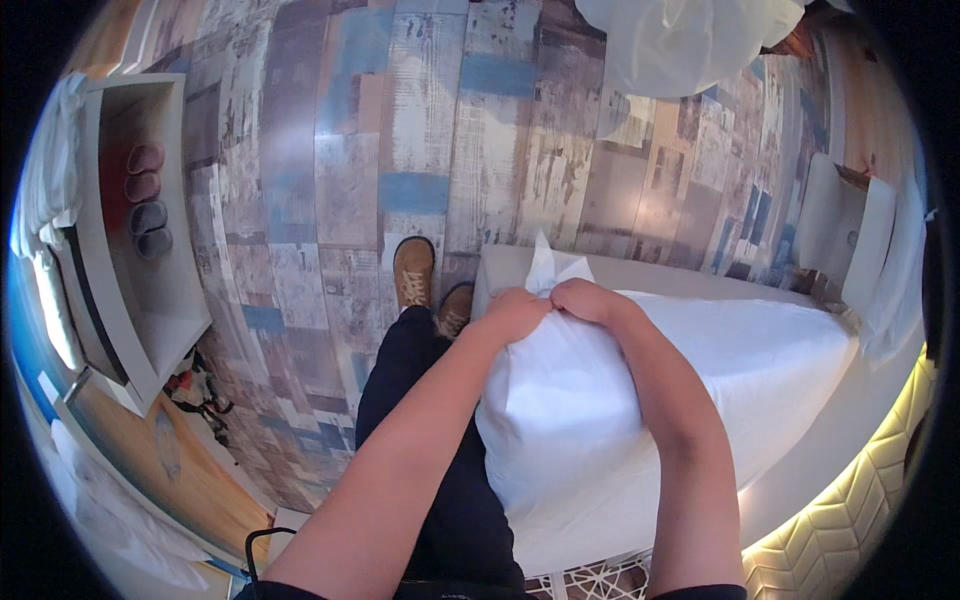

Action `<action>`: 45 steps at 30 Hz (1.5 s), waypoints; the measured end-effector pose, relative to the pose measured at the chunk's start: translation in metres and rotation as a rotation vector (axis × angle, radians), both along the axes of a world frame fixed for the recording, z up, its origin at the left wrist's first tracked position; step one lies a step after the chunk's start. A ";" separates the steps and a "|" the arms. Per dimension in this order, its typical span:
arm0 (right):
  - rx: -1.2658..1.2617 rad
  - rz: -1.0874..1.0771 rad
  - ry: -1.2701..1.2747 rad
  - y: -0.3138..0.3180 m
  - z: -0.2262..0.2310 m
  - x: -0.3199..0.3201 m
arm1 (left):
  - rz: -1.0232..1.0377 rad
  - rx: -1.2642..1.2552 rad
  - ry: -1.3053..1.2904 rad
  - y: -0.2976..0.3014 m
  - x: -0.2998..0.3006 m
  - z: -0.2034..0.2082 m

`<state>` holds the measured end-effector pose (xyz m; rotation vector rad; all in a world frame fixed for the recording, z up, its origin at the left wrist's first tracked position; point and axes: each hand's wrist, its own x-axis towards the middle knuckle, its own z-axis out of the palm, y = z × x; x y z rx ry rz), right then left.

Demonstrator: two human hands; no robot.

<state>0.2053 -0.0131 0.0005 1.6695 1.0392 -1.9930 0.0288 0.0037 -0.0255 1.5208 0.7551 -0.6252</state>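
A white sheet [720,350] covers the bed, which stands at the right. Both my hands are at the bed's far left corner, side by side and almost touching. The fingers of my left hand [515,316] are closed on the sheet's edge. My right hand [588,300] pinches the same edge, and a pointed fold of cloth sticks up just beyond the fingers. Past the sheet's far edge a strip of the pale bed base [650,272] shows. My fingertips are partly hidden in the cloth.
A white open cabinet [150,330] at the left holds pink and grey slippers [148,200]. Translucent white material [690,40] hangs at the top right. A padded, lit headboard panel [830,520] lies at the lower right. My brown shoes [412,272] stand on the patchwork plank floor [290,190].
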 end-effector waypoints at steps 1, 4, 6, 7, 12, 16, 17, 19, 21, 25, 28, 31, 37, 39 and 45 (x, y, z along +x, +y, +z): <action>-0.027 -0.052 -0.010 0.005 0.002 -0.002 | 0.113 -0.016 -0.068 -0.013 -0.012 -0.016; 0.049 -0.138 -0.032 0.001 0.011 -0.001 | 0.379 -0.230 -0.053 -0.004 -0.024 -0.005; 0.346 -0.070 -0.003 -0.013 -0.007 -0.004 | 0.526 -0.396 0.065 0.004 -0.019 0.001; 0.610 -0.007 -0.149 -0.020 -0.018 -0.008 | 0.584 -0.471 0.144 0.001 -0.019 0.000; 0.842 0.036 -0.483 -0.030 -0.057 -0.021 | 0.709 -0.529 0.173 0.000 -0.019 0.012; 0.245 -0.110 -0.025 -0.012 -0.047 0.003 | 0.573 -0.285 0.123 -0.010 -0.024 -0.004; 0.173 -0.109 -0.008 -0.007 -0.031 0.003 | 0.620 -0.290 0.117 -0.009 -0.027 -0.001; 0.017 0.050 -0.073 0.009 0.004 0.002 | 0.766 -0.247 0.031 -0.004 -0.025 0.019; -0.030 0.080 -0.103 0.009 0.002 -0.003 | 0.702 -0.289 -0.053 -0.007 -0.027 0.012; -0.169 0.038 -0.056 0.022 0.010 -0.014 | 0.315 -0.376 0.220 0.002 -0.016 -0.011; -0.166 0.022 0.022 0.014 -0.007 -0.003 | 0.294 -0.436 0.063 0.020 -0.010 -0.004; -0.005 0.044 -0.071 0.002 -0.020 -0.008 | 0.171 -0.213 -0.023 0.009 -0.010 -0.018; 0.677 0.174 -0.248 0.036 0.043 -0.006 | 0.122 0.064 0.203 -0.008 -0.010 -0.036; 0.870 -0.071 -0.370 0.036 0.094 -0.001 | 0.120 0.143 0.289 0.014 -0.002 0.008; 0.915 -0.333 -0.725 -0.044 0.217 -0.027 | 0.193 0.283 0.028 0.045 0.005 0.110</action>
